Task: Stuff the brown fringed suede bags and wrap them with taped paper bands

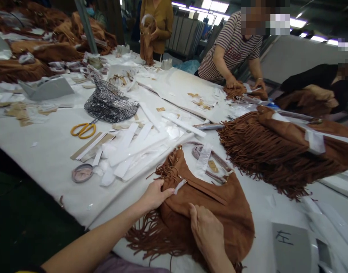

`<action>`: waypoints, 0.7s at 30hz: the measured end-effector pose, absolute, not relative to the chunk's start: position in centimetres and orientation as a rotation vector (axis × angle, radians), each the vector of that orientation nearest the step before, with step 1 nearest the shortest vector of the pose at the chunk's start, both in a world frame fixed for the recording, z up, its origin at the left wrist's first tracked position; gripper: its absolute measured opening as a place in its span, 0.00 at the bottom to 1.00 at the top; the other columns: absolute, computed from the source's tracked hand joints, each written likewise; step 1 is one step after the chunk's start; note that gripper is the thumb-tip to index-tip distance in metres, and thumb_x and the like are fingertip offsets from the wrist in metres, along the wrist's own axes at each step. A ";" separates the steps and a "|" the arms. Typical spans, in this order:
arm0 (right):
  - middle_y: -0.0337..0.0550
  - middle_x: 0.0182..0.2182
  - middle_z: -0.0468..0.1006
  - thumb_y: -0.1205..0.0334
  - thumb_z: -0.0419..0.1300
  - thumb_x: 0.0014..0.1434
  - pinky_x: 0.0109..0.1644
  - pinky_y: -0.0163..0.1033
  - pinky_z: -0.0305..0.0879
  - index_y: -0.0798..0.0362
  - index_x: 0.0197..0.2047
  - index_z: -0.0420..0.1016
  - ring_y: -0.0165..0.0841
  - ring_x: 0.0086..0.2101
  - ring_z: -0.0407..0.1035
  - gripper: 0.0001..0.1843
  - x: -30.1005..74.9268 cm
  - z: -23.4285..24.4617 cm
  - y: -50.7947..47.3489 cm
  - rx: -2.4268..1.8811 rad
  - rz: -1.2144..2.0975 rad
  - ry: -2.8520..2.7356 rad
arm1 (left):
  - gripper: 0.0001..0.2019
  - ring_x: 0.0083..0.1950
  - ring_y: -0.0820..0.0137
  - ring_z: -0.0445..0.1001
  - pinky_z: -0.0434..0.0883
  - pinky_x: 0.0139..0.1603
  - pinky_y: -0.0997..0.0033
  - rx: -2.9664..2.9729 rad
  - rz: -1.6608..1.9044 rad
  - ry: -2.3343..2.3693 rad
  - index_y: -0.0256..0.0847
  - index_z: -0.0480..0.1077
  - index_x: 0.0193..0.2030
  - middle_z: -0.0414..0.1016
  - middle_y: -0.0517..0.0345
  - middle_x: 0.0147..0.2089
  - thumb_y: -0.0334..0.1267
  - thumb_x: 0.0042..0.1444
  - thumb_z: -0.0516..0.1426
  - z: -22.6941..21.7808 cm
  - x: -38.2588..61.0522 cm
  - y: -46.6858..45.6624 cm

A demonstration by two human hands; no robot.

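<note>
A brown fringed handbag [233, 212] lies on the white table in front of me, its zipper side up and its fringe spread toward me. My left hand [157, 194] grips the bag's left edge, thumb on top beside a small white wrapped zipper pull [179, 186]. Lower on the bag, my right hand [206, 227] is closed on the brown material, with its thumb lying along the top. Part of the strap [219, 163], wrapped in white tissue, lies beyond the bag's curved opening.
Yellow-handled scissors [83, 130], a black-and-white patterned cloth [110, 100], a tape roll [82, 173] and paper strips [130, 134] lie to the left. Another fringed bag [276, 148] sits at right, near a grey card [292, 246]. Several people work around the table [57, 151].
</note>
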State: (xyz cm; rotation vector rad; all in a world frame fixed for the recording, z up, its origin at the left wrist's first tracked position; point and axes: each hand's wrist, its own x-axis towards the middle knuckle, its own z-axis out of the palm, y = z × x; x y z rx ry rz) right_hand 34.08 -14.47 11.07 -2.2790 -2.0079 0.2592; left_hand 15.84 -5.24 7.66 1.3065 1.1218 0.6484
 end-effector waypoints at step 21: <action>0.42 0.14 0.69 0.35 0.58 0.50 0.27 0.37 0.56 0.50 0.13 0.64 0.35 0.20 0.66 0.29 42.2 7.6 -13.9 -2.442 0.720 -1.444 | 0.13 0.35 0.63 0.74 0.67 0.34 0.70 1.547 0.502 1.374 0.38 0.72 0.34 0.77 0.54 0.32 0.46 0.47 0.60 4.9 12.2 -6.7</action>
